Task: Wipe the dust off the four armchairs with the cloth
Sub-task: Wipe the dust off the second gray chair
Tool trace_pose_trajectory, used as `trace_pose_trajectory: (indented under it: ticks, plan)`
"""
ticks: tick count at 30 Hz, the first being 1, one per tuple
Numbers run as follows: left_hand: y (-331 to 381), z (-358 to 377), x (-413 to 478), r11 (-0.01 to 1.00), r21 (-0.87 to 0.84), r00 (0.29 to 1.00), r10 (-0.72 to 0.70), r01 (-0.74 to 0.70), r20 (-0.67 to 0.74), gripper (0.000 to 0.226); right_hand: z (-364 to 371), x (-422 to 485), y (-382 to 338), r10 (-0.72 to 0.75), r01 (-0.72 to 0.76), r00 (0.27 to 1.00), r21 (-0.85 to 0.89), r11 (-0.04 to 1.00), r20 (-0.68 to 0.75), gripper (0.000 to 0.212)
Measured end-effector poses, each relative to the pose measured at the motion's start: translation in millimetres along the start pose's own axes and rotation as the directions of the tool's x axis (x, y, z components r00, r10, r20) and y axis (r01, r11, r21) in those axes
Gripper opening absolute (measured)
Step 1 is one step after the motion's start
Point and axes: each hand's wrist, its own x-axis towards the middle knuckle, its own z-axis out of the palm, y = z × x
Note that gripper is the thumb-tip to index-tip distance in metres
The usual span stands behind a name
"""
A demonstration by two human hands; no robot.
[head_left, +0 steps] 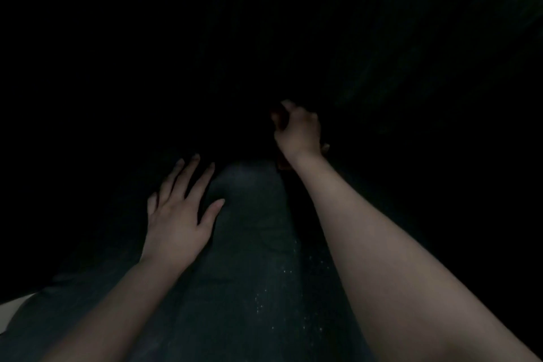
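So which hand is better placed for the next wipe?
Right: the right hand is curled round what looks like the cloth; the left hand lies open, fingers spread, on the dark upholstery, holding nothing.

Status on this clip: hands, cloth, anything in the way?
Left hand open, spread on a dark padded surface. Right hand curled round something dark, maybe the cloth; too dim to tell. Rest of frame black, no obstruction visible.

Well below and to the left of the left hand (176,223), at the lower-left edge of the view, lies a pale off-white patch (13,308), too dim and cropped to identify. Far above and to the right of the right hand (298,131), faint dull streaks (484,23) cross the darkness, and they cannot be identified either.
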Motion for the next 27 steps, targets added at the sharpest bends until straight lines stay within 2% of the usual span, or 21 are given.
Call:
trace_pose_trajectory:
  ticks: [2, 5, 8, 10, 13, 15, 16, 18, 20, 23, 27]
  plan:
    - [-1, -1, 0, 1.0, 0.002, 1.0, -0.002, 0.002, 0.002, 0.072, 5, -22, 0, -0.15, 0.148, 0.986, 0.032, 0.988, 0.071, 0.037]
    - [-1, -1, 1, 1.0, -0.001, 1.0, -0.008, 0.008, 0.011, 0.073, 3, -64, 16, -0.373, 0.366, 0.925, 0.087, 0.926, 0.076, 0.03]
    - [0, -1, 1, 1.0, -0.006, 1.0, -0.003, 0.003, 0.008, 0.073, -7, -88, 47, -0.43, 0.427, 0.901, 0.059, 0.902, 0.05, 0.024]
    - [0, -1, 0, 1.0, -0.007, 1.0, -0.006, 0.006, 0.006, 0.073, -18, -90, 70, -0.366, 0.366, 0.928, -0.004, 0.931, -0.071, 0.025]
    - [0, 0, 1, 1.0, -0.009, 1.0, -0.004, 0.004, -0.009, 0.073, -33, -70, 91, -0.049, 0.057, 0.962, 0.021, 0.998, -0.268, 0.032]
    - [0, 0, 0, 1.0, -0.005, 1.0, -0.003, 0.003, -0.013, 0.073, -34, -47, 84, 0.136, -0.123, 0.943, 0.063, 0.99, -0.303, 0.036]
    - [0, 0, 0, 1.0, -0.006, 1.0, -0.004, 0.004, -0.012, 0.074, -30, -38, 74, 0.157, -0.148, 0.942, 0.051, 0.988, -0.296, 0.036]
    - [1, -1, 0, 1.0, -0.009, 1.0, -0.008, 0.008, -0.006, 0.074, -14, -33, 46, 0.039, -0.039, 0.969, 0.004, 0.999, -0.245, 0.036]
    - [1, -2, 1, 1.0, -0.011, 1.0, -0.009, 0.009, -0.004, 0.076, 8, -44, 20, -0.175, 0.173, 0.968, -0.023, 0.985, -0.179, 0.033]
    - [2, -5, 0, 1.0, -0.003, 1.0, -0.011, 0.011, 0.008, 0.078, 25, -79, 7, -0.434, 0.434, 0.899, -0.013, 0.901, -0.064, 0.026]
    - [2, -8, -1, 1.0, -0.021, 1.0, 0.011, -0.011, 0.02, 0.078, 15, -120, 34, -0.608, 0.608, 0.789, 0.028, 0.794, 0.088, 0.027]
